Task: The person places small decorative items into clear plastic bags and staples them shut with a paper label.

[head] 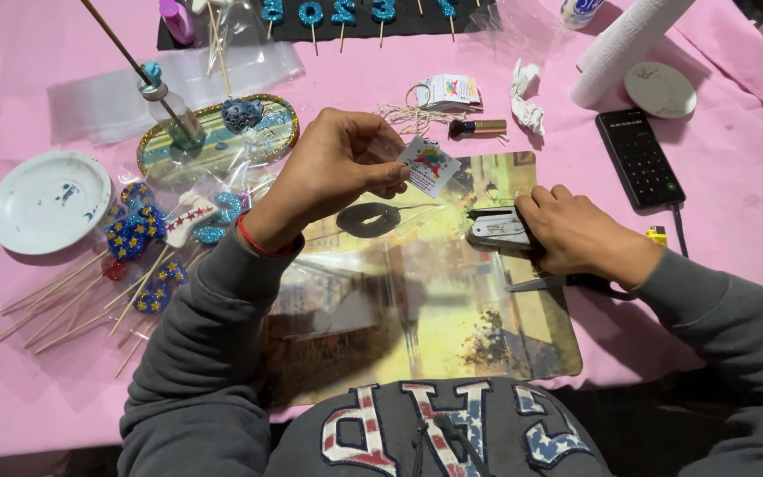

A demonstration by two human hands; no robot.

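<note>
Left hand [337,168] is pinching a small white paper card with a colourful print [429,166] between thumb and fingertips, together with the top of a clear cellophane bag [399,256] that is hanging from the pinch down onto the painted landscape placemat [452,353]. Inside the bag, lying on the placemat just below the left hand, is showing a dark lip-shaped piece on a thin stick [368,219]. Right hand [576,234] is closing around a grey and white metal stapler [498,230], resting on the right part of the placemat; the stapler's long axis is running roughly left to right across the placemat, and its mouth is pointing left, toward the card. The card is tilting, its upper corner leaning away from the person and its long edge slanting down to the right. The stick of the dark piece is lying nearly level, its free end pointing right, toward the stapler. Judging from this, the thin grip on card and bag looks easy to lose, since the cellophane is slippery and the card could be sliding askew. The fingertips are sitting close to the card's edge, so a stapler mouth coming in there could be catching skin. A black pair of scissors [567,283] is lying half under the right wrist at the placemat's right edge, and a shift of the wrist could be knocking it. Left of the placemat on the pink cloth-covered desk [28,371], blue glitter toppers on wooden sticks [147,247] are lying near the left sleeve, which could be sweeping them.
</note>
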